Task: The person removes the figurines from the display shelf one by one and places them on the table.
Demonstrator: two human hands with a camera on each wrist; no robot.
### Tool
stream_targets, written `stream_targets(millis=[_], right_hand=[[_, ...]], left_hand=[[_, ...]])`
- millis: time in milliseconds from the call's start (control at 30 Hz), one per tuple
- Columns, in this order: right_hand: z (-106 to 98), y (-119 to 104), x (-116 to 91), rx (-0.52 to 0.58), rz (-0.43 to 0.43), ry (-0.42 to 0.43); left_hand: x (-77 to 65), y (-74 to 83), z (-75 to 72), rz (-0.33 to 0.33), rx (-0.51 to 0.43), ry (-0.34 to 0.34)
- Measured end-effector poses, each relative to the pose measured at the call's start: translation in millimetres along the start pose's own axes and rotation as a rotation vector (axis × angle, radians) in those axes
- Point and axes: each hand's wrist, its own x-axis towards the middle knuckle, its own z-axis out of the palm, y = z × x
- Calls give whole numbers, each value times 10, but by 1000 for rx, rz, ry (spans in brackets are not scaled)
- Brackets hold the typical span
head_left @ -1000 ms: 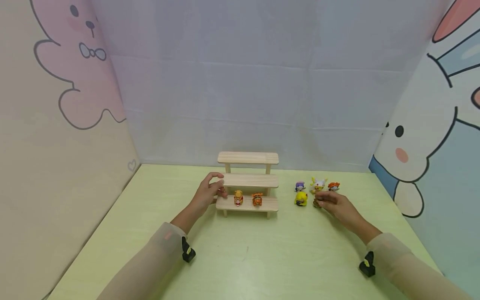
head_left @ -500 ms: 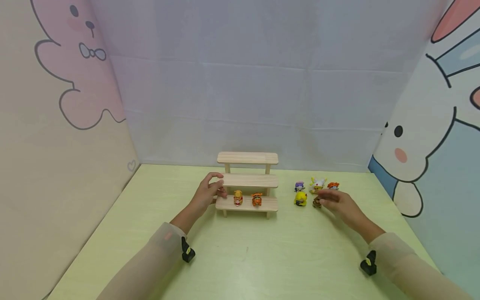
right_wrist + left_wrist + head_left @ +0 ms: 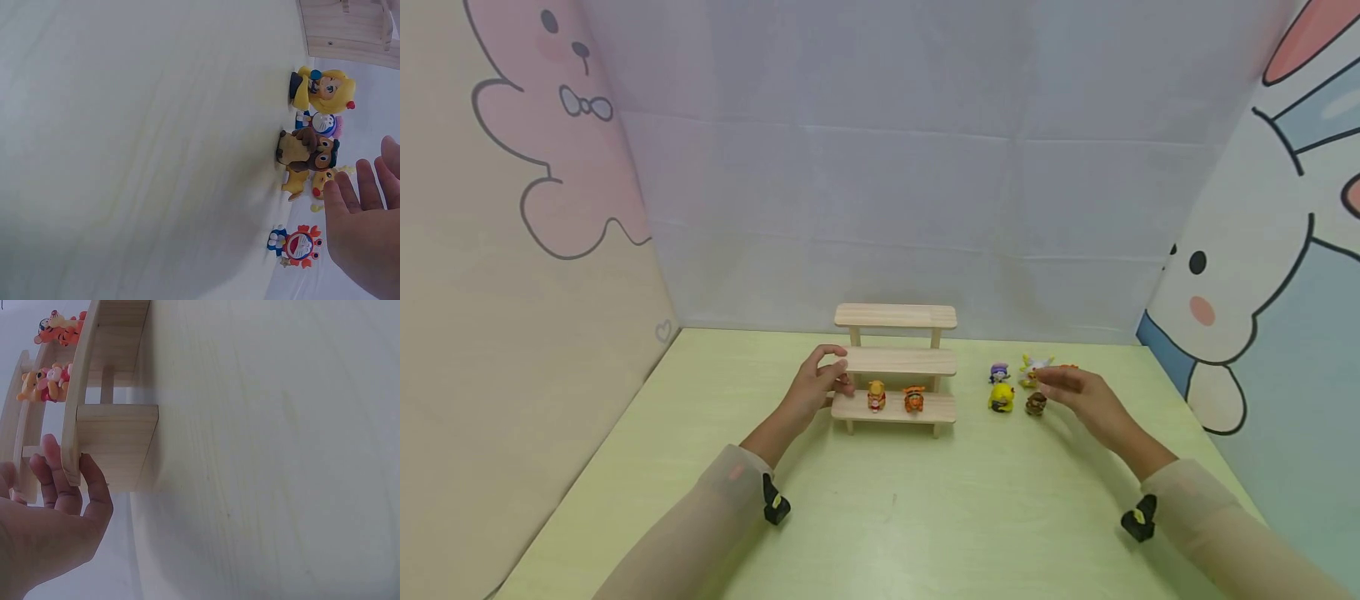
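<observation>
In the head view my left hand is at the left end of a three-tier wooden display shelf. Its bent fingers hold the end of the bottom step, some above the board and one below it. A Pooh figurine and a Tigger figurine stand on that step. My right hand hovers over the toy group with nothing in it, fingers extended. Close below its fingertips stands a brown owl figurine. A yellow-haired figurine is beside the owl.
Behind the owl stand a purple-hatted figurine and a white-and-yellow figurine. A red crab-costumed figurine is partly hidden by my right hand in the head view. Cloth walls border the pale table.
My right hand has let go of the owl and risen slightly back to the right, leaving it standing on the table. The left hand stays at the shelf.
</observation>
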Motion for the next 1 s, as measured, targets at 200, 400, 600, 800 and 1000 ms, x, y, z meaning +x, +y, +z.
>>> stream_targets(millis=[200, 400, 600, 800, 1000], right_hand=[[-12, -117, 49, -36, 12, 9], [28, -209, 104, -19, -1, -3], [150, -320, 145, 9, -13, -32], [301, -419, 191, 36, -39, -64], [444, -507, 204, 75, -88, -86]], left_hand=[[8, -10, -2, 0, -1, 8], [-5, 5, 5, 1, -4, 13], [2, 0, 1, 6, -4, 3], [12, -3, 4, 0, -5, 9], [9, 1, 6, -2, -3, 11]])
